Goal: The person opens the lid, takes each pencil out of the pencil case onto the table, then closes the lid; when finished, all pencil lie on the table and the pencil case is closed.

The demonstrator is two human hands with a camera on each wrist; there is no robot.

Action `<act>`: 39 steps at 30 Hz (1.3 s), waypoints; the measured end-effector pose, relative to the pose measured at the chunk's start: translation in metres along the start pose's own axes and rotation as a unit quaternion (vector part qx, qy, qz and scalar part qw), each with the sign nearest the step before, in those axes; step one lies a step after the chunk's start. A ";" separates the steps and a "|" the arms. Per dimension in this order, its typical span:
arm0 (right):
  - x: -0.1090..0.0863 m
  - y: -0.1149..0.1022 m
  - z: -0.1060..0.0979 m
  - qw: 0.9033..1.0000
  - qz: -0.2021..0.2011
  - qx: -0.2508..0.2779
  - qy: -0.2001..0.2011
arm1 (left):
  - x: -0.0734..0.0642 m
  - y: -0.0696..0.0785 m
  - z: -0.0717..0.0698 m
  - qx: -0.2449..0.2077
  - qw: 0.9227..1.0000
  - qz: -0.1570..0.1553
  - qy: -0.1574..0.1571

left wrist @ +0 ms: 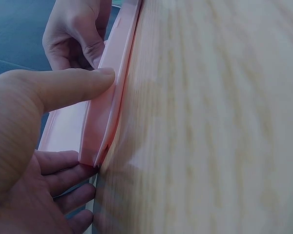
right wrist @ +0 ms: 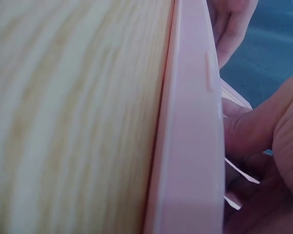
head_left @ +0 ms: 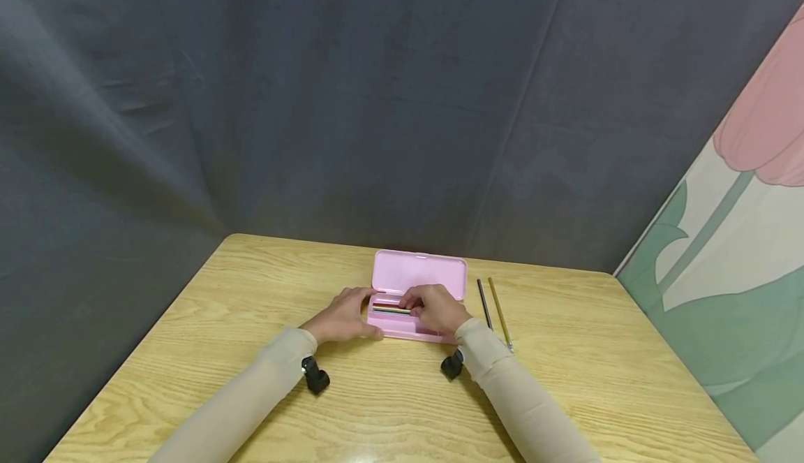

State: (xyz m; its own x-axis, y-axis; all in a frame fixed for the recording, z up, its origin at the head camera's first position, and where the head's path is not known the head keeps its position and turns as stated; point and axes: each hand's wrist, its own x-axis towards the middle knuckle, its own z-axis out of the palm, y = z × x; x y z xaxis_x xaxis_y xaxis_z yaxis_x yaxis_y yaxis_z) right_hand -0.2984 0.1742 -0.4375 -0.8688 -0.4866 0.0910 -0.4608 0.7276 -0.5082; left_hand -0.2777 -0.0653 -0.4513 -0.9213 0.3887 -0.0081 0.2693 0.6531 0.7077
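Left hand [head_left: 344, 316] was clamped on left end of open pink case [head_left: 417, 269], on surface [head_left: 389, 414]; right hand [head_left: 437, 309] was inside at colored pencils [head_left: 389, 309], couldn't tell if pinching any; case might've slid, pencils scattered, if left grip loosened during a tug

no lettering, label, brand, number or sign can be read in the head view or in either wrist view.

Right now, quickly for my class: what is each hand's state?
Left hand: holding the pink case by its left end.
Right hand: curled inside the case; can't tell whether it's holding anything.
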 end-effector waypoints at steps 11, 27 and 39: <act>0.001 -0.003 0.000 1.000 0.003 -0.012 -0.008 | 0.000 -0.001 0.001 -0.006 1.000 0.000 -0.003; -0.002 0.001 -0.005 0.999 -0.012 0.028 0.007 | 0.000 -0.001 0.001 -0.001 1.000 0.003 0.002; -0.005 -0.004 -0.023 0.995 -0.008 0.077 0.063 | 0.000 -0.002 0.001 -0.004 1.000 0.009 0.005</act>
State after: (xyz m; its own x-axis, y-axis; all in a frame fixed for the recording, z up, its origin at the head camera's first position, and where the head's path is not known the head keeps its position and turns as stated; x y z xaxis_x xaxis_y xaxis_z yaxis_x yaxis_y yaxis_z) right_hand -0.2959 0.1849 -0.4160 -0.8816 -0.4264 0.2026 -0.4508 0.6330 -0.6294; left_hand -0.2783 -0.0661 -0.4532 -0.9192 0.3936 0.0125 0.2841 0.6408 0.7132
